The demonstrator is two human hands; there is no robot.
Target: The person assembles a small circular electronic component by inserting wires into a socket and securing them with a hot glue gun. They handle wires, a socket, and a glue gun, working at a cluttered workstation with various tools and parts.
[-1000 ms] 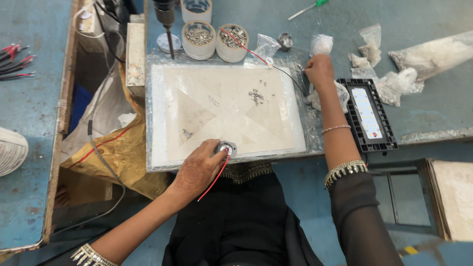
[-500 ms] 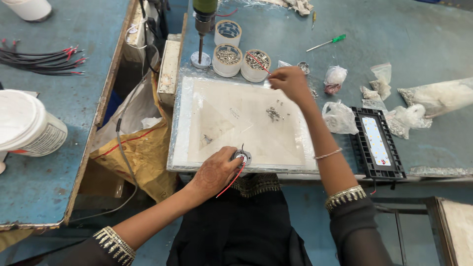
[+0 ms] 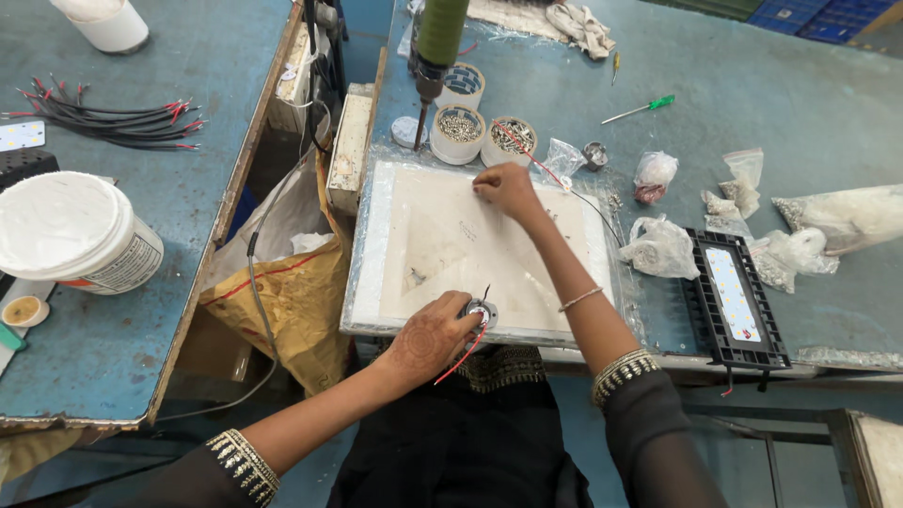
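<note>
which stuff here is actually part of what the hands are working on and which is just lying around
In use:
- left hand holding the small round metal part with red and black wires
- right hand on the white plastic-covered work pad
- round white tubs of screws, close by

Lying about:
- big white lidded bucket
- green-handled screwdriver
- black rectangular LED panel
- bundle of black and red wires

This is an assembly workshop for small electrical fittings. A worn blue-painted metal surface point(image 3: 715, 66) carries round tubs of small silver screws point(image 3: 457, 125), a hanging green electric screwdriver point(image 3: 438, 42), a green-handled hand screwdriver point(image 3: 641, 108), a bundle of black and red wires point(image 3: 113, 118) and a black rectangular LED light panel point(image 3: 734, 296).
</note>
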